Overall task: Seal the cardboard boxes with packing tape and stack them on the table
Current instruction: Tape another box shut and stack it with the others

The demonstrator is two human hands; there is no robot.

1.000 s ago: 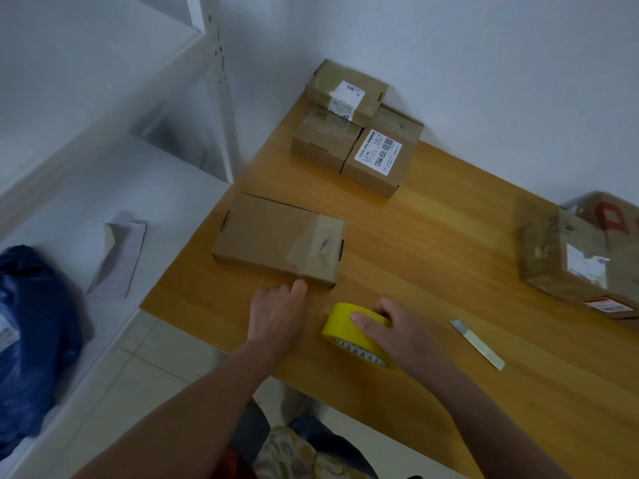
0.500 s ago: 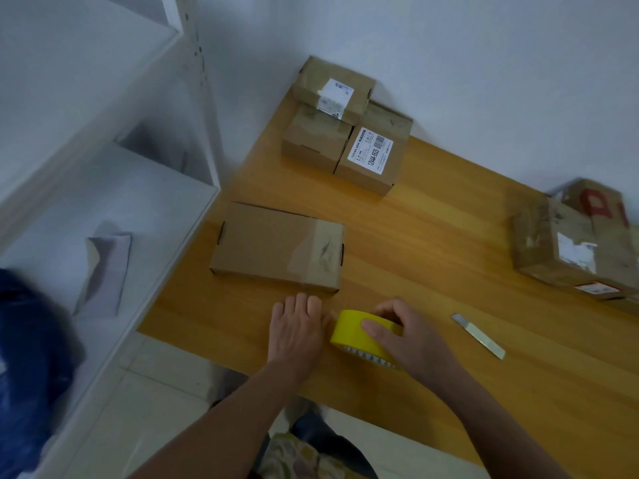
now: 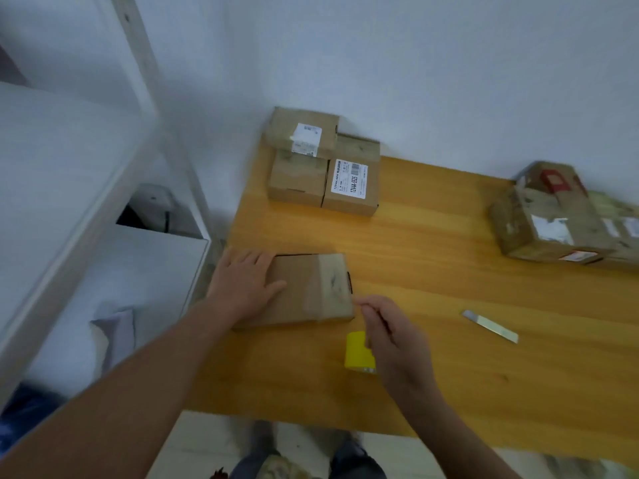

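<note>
Left grip (image 3: 242,288) lies flat with fingers straight, pressing on the left end of the flat cardboard box (image 3: 304,295), which sits at the near-left of the tabletop (image 3: 449,278). Right grip (image 3: 390,340) is curled into a pinch just off the box's near-right corner. The yellow tape roll (image 3: 358,350) stands on edge below it, just beside the box. It's too blurred to tell whether a tape end is in that pinch.

One tape band already crosses the box's right end.

Likely step: pull tape and lay the next strip. Keep the left palm down so the box doesn't skid. Start the strip on a side wall, run it over the seam and smooth it flat.

- **Watch:** the box's left end is close to the tabletop edge by the white shelf unit (image 3: 145,108).
- **Around:** a stack of three small boxes (image 3: 311,160) sits at the back-left, well apart, and there are parcels (image 3: 553,223) at far right.
- **Cutting:** a metal blade (image 3: 491,326) lies right of the right grip with nothing between them.
</note>
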